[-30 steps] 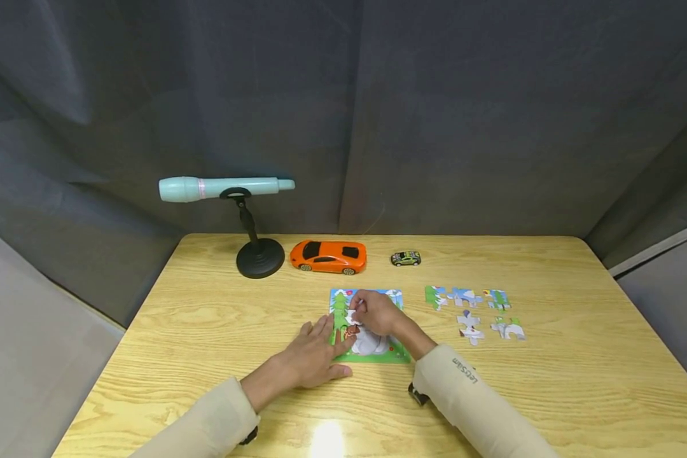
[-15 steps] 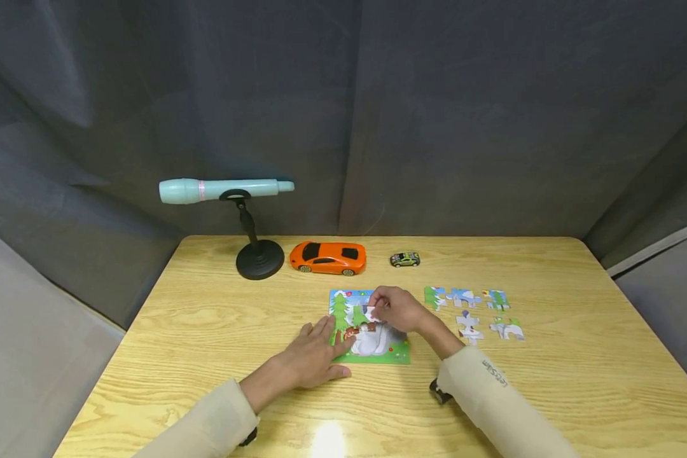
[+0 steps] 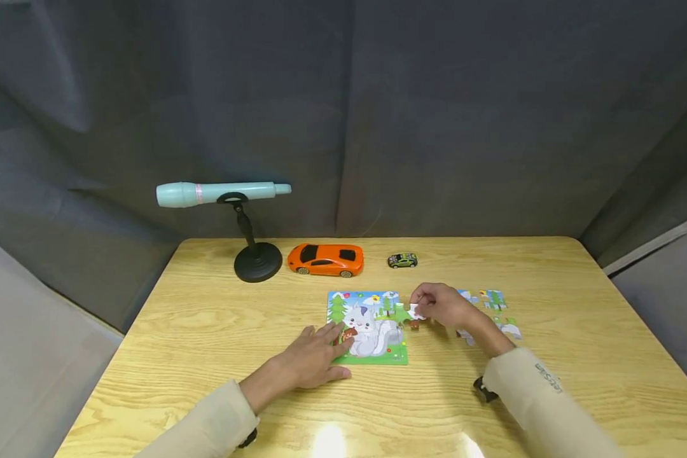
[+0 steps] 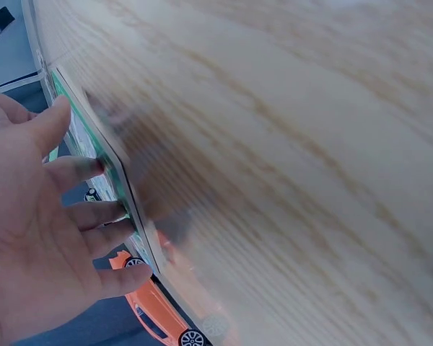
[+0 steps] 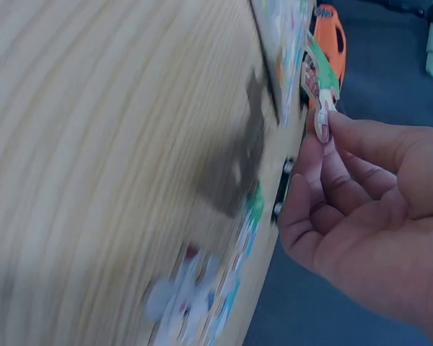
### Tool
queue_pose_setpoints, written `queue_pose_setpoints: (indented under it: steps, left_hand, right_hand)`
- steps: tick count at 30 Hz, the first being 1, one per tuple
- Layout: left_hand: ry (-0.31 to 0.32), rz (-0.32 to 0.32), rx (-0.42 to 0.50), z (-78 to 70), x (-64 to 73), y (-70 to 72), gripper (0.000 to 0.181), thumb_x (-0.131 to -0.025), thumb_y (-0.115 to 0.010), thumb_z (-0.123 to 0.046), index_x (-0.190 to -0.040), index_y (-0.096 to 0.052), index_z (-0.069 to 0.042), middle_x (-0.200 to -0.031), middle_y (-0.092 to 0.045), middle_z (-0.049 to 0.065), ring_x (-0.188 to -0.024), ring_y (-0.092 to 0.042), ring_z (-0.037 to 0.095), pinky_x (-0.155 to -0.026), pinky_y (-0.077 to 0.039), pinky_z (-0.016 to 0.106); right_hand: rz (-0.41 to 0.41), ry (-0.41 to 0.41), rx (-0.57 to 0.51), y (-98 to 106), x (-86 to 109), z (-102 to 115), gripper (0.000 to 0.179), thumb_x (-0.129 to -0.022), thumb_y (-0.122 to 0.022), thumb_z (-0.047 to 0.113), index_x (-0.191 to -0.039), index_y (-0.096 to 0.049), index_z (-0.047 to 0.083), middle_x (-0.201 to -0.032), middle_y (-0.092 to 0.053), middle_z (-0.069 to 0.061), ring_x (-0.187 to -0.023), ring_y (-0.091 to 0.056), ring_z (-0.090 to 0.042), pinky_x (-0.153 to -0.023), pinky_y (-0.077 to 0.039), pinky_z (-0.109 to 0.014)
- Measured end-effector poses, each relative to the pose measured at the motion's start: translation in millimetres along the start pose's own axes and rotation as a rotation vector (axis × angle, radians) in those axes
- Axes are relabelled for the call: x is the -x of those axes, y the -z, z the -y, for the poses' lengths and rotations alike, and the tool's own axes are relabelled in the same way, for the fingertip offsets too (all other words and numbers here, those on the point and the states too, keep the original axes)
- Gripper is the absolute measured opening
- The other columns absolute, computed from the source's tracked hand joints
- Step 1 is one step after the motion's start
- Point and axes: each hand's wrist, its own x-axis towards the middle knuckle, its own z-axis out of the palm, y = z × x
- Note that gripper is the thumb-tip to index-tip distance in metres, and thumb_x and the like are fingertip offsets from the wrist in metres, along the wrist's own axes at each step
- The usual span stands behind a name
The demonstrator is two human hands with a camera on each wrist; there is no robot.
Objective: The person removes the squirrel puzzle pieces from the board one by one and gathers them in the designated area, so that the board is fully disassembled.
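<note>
The left hand (image 3: 319,357) lay open, fingers spread, its fingertips on the left side of the puzzle board (image 3: 378,357) — probably to steady it on the counter (image 3: 235,331). By the board's right edge, the right hand (image 3: 446,306) pinched a puzzle piece (image 3: 401,313) by one end, raised above the counter, presumably leaving its printed face visible. Loose pieces (image 3: 495,299) lay farther right, perhaps for easy reach.
</note>
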Motion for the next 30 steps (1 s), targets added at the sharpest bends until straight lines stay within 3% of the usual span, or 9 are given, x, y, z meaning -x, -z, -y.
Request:
queue_pose_setpoints:
  steps: [8,18,30]
  left_hand:
    - [-0.012,-0.014,-0.003,0.8,0.5,-1.0,0.064,-0.094,-0.044,-0.054,-0.147,-0.036,-0.019,-0.157,-0.024,0.013,-0.144,-0.025,0.031,-0.113,-0.027,0.056]
    - [-0.009,-0.01,0.002,0.5,-0.6,-0.6,0.065,-0.093,-0.044,-0.056,-0.147,-0.036,-0.02,-0.157,-0.023,0.012,-0.145,-0.024,0.031,-0.113,-0.027,0.055]
    - [-0.005,-0.006,-0.004,0.1,-0.4,-1.0,0.066,-0.093,-0.044,-0.057,-0.147,-0.036,-0.021,-0.158,-0.022,0.011,-0.145,-0.024,0.03,-0.113,-0.027,0.055]
  right_hand:
    - [0.011,-0.033,0.035,11.8,9.4,-12.7,0.013,-0.094,-0.051,0.0,-0.104,-0.057,-0.004,-0.083,-0.062,-0.013,-0.077,-0.059,-0.023,-0.062,-0.047,-0.032]
    - [-0.008,-0.065,0.039,18.8,19.8,-24.7,0.009,-0.09,-0.056,-0.002,-0.099,-0.059,-0.005,-0.082,-0.061,-0.012,-0.073,-0.055,-0.02,-0.06,-0.047,-0.027]
    - [-0.046,-0.115,0.203,18.6,22.1,-31.1,0.008,-0.088,-0.06,0.0,-0.094,-0.063,0.001,-0.079,-0.063,-0.007,-0.069,-0.055,-0.016,-0.063,-0.047,-0.028]
